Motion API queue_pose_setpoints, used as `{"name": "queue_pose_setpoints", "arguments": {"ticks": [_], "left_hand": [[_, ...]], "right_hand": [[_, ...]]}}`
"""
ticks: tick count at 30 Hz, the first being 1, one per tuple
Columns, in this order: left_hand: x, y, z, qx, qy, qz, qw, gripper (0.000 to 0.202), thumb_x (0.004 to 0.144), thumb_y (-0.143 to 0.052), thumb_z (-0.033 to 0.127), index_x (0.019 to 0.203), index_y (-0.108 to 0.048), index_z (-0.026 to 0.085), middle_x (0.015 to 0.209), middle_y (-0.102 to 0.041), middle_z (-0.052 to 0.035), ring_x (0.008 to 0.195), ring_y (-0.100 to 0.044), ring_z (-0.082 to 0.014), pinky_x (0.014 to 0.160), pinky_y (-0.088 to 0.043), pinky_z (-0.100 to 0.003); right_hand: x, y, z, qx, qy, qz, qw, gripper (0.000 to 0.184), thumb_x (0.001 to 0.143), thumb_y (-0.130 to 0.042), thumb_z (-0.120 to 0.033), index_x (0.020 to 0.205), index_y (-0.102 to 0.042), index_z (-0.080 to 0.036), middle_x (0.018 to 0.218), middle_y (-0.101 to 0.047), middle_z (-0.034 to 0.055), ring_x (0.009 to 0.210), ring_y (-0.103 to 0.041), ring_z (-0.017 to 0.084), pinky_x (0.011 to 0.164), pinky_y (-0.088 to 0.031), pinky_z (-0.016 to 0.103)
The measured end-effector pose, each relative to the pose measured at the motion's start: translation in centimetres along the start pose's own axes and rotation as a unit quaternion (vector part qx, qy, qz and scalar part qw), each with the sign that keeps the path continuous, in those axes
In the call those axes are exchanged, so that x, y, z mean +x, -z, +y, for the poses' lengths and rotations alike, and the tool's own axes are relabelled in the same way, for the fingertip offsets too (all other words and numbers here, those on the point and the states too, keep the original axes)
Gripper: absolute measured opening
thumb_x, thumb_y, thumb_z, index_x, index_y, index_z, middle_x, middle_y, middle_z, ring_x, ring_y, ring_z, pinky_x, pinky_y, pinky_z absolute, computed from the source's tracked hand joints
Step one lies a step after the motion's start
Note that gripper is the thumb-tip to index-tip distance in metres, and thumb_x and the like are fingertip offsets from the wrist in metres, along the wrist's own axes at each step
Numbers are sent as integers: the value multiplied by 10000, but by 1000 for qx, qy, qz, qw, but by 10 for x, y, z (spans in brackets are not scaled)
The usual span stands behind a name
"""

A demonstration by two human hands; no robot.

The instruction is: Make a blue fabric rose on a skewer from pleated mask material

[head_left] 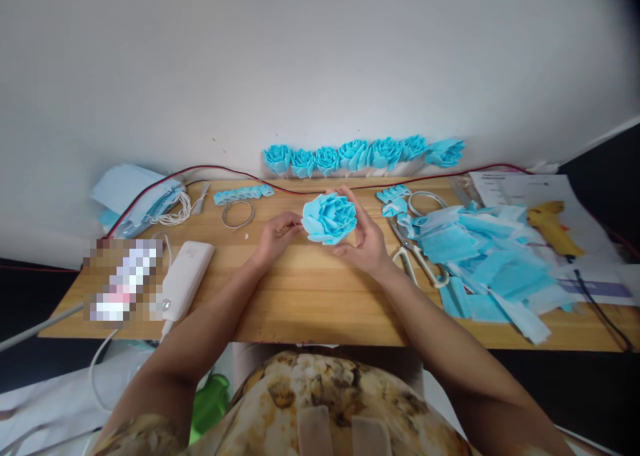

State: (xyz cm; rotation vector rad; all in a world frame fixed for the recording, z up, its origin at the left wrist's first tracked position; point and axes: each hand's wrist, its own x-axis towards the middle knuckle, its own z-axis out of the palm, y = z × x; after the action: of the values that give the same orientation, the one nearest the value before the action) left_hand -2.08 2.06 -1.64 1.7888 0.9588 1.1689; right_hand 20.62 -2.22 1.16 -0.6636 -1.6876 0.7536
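A light-blue artificial flower with layered petals is held up over the middle of the wooden table, its open face turned toward me. My right hand curls around its right side, thumb below and fingers behind. At the left edge of the petals, my left hand is closed in a pinch against the flower; its fingertips are partly hidden. Any stem behind the bloom is out of sight. Just right of my right hand lie white-handled scissors and folded blue strips.
Several finished blue flowers lean along the wall. Blue fabric scraps and a yellow glue gun lie right. A wire coil, white power bank and stacked masks are left. A red-black cable crosses the back.
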Motion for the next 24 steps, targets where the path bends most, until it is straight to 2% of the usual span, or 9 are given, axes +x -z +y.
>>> {"name": "queue_pose_setpoints", "arguments": {"ticks": [7, 13, 19, 20, 22, 24], "left_hand": [[-1, -2, 3, -12, -6, -9, 1000, 226, 885, -736, 402, 835, -754, 182, 900, -767, -80, 867, -707, -209, 820, -549, -322], [-1, -3, 3, -6, 23, -1, 1000, 123, 840, -751, 297, 848, -749, 174, 888, -762, -69, 843, -692, -192, 768, -527, -286], [-2, -2, 7, -12, 27, -9, 1000, 128, 837, -746, 300, 804, -736, 176, 865, -748, -60, 838, -683, -189, 794, -533, -293], [-2, -2, 7, -14, 27, -9, 999, 135, 836, -748, 310, 806, -738, 178, 868, -750, -60, 839, -684, -191, 797, -536, -297], [-2, -2, 5, -24, 29, -3, 999, 157, 835, -751, 338, 816, -741, 182, 866, -752, -59, 836, -686, -196, 793, -539, -305], [-1, -2, 1, -31, 31, 9, 999, 186, 837, -752, 370, 818, -743, 185, 858, -750, -58, 831, -686, -200, 788, -541, -312]], "right_hand": [[0, 1, -9, -53, -28, 12, 998, 807, 803, -774, -676, 1485, -559, -303, 1501, -618, 112, 1394, -574, 355, 1182, -448, 553], [1, -1, -13, -75, 3, 56, 996, 566, 827, -785, -580, 1293, -665, -282, 1367, -699, 111, 1265, -661, 331, 1072, -538, 533], [5, -3, -15, -78, 68, 79, 991, 373, 832, -814, -501, 1130, -713, -302, 1161, -779, 58, 1224, -685, 320, 1073, -539, 531], [5, -3, -15, -72, 66, 77, 992, 408, 825, -822, -515, 1159, -714, -307, 1186, -774, 56, 1239, -679, 325, 1087, -532, 534], [5, -4, -12, -46, 39, 62, 996, 618, 794, -833, -589, 1325, -667, -321, 1323, -729, 67, 1297, -652, 336, 1115, -520, 536], [3, -4, -8, -7, 16, 40, 999, 908, 747, -837, -660, 1531, -504, -348, 1475, -641, 79, 1380, -597, 338, 1151, -500, 527]]}}
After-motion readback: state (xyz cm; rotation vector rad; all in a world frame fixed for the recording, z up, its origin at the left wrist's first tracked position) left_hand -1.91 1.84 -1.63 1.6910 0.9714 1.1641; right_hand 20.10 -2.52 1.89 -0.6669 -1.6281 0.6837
